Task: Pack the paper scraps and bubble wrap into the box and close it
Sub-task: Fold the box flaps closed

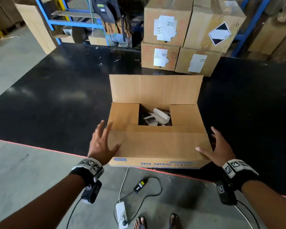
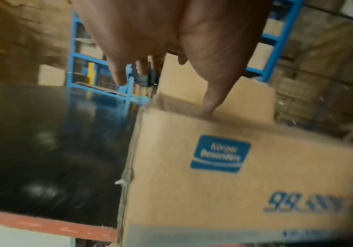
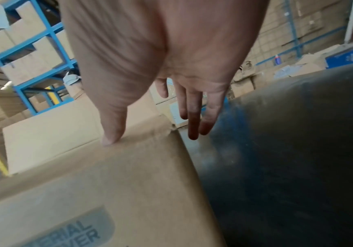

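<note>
A brown cardboard box (image 1: 157, 142) with blue print stands at the near edge of the black table (image 1: 56, 96). Its near flap and both side flaps are folded down; the far flap (image 1: 155, 88) stands upright. Through the gap I see white paper scraps (image 1: 158, 117) inside. My left hand (image 1: 102, 139) is spread at the box's left corner, thumb on the near flap (image 2: 210, 107). My right hand (image 1: 216, 146) is spread at the right corner, its thumb touching the flap edge (image 3: 110, 140) and its fingers (image 3: 193, 123) straight beside the box wall. No bubble wrap is visible.
Stacked cardboard boxes (image 1: 182, 40) with white labels stand at the table's far side, behind the open box. Blue racking (image 1: 46, 22) runs along the back. On the floor below the table edge lie a power strip (image 1: 121, 215), a black adapter (image 1: 139, 185) and cables, by my feet.
</note>
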The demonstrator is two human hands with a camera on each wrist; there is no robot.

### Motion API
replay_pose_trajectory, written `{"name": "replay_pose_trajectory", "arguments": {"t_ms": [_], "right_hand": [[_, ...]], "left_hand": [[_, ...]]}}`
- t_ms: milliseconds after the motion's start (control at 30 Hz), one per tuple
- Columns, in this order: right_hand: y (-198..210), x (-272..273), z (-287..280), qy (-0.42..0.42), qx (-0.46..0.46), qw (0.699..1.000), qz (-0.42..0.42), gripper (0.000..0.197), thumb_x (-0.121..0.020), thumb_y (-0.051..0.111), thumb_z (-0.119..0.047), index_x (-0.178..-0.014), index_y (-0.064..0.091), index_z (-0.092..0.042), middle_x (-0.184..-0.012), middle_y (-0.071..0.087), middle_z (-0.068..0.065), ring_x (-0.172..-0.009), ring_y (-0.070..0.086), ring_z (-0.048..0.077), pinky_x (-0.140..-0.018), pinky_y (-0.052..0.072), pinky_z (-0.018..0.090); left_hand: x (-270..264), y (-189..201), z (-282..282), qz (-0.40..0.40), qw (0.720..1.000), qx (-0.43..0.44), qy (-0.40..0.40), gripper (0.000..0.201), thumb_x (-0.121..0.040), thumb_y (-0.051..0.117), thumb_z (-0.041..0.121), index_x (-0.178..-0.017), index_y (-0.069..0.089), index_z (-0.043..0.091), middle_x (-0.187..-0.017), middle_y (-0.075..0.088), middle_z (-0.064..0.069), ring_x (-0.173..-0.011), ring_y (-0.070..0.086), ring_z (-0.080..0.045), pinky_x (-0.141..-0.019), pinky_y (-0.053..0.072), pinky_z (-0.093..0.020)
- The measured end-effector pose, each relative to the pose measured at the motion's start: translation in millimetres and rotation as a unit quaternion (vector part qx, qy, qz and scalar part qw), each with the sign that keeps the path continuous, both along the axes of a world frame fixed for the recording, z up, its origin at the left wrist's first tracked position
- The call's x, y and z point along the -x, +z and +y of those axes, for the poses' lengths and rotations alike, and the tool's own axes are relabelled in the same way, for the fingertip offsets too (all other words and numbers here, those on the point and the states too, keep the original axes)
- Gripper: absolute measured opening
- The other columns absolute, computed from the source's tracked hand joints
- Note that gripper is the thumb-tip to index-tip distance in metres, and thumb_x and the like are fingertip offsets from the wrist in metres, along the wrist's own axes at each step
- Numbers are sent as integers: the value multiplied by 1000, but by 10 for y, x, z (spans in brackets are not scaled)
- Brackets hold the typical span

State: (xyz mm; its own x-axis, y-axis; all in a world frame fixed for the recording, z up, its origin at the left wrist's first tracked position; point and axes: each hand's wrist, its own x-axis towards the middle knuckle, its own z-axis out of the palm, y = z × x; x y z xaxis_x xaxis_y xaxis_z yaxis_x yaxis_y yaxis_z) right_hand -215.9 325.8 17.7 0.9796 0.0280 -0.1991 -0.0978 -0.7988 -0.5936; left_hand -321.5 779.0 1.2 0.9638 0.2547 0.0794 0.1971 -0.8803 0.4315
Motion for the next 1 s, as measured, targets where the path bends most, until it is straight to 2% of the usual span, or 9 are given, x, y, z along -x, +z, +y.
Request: {"name": "replay_pose_trajectory", "arguments": {"t_ms": [100, 200, 333, 467, 533, 633, 700, 867, 1000], "right_hand": [[128, -218, 39, 55, 76, 995, 18, 131, -61, 92, -54, -160, 6, -37, -162, 25, 4, -140, 43, 30, -107, 44, 51], [358, -569, 160, 115, 133, 984, -23, 131, -66, 89, -53, -160, -1, -36, -166, 13, 2, -141, 43, 32, -104, 47, 51], [717, -1228, 463, 88, 144, 979, -119, 117, -77, 82, -52, -160, 2, -32, -168, 5, 4, -147, 34, 35, -108, 44, 55], [1044, -1861, 787, 86, 161, 974, -132, 116, -78, 82, -47, -161, 2, -34, -170, 1, -2, -152, 24, 35, -117, 32, 57], [1136, -2054, 898, 103, 194, 972, -83, 113, -79, 80, -52, -161, 4, -33, -169, 13, 3, -150, 26, 35, -119, 28, 56], [1170, -2134, 927, 112, 284, 949, -79, 85, -77, 73, -66, -145, 43, -26, -145, 53, 9, -134, 43, 34, -110, 34, 50], [1104, -2089, 853, 105, 297, 941, -124, 73, -74, 74, -68, -130, 56, -26, -132, 56, 10, -126, 46, 34, -105, 38, 49], [1083, -2244, 731, 106, 246, 947, -178, 101, -71, 77, -65, -154, 30, -30, -153, 35, 10, -139, 35, 36, -110, 37, 54], [1051, -2386, 833, 158, 288, 942, -72, 109, -71, 70, -77, -158, 21, -36, -163, 29, 4, -151, 23, 29, -121, 12, 60]], "left_hand": [[-17, -219, -211, 83, 994, -54, -52, 81, -87, 29, 77, -157, -3, 53, -171, -11, 8, -157, -14, -26, -120, 13, -64], [5, -366, -241, 63, 992, -93, -52, 74, -92, 13, 78, -157, -7, 52, -171, -8, 5, -157, -12, -31, -122, 23, -60], [18, -356, -212, 40, 989, -115, -87, 74, -96, 15, 74, -162, 10, 40, -171, 6, -1, -157, -1, -37, -114, 41, -53], [-30, -335, -181, 41, 988, -117, -87, 75, -94, 18, 77, -160, 9, 45, -171, 2, 7, -158, -2, -31, -98, 56, -48], [-61, -316, -180, 50, 989, -111, -87, 75, -92, 20, 79, -160, 10, 47, -171, 1, 10, -158, -3, -29, -93, 58, -49], [-77, -298, -155, 45, 991, -93, -86, 75, -90, 24, 81, -158, 12, 51, -171, 2, 12, -158, -4, -26, -98, 55, -53], [-72, -293, -147, 37, 993, -72, -87, 75, -89, 28, 82, -157, 13, 53, -170, 3, 13, -158, -4, -25, -107, 47, -55], [-54, -286, -145, 29, 993, -74, -83, 74, -89, 32, 80, -157, 16, 54, -170, 3, 15, -158, -6, -24, -109, 45, -52], [-68, -312, -149, 42, 989, -104, -98, 73, -93, 22, 79, -159, 14, 48, -171, 4, 7, -156, -10, -34, -120, 25, -61]]}}
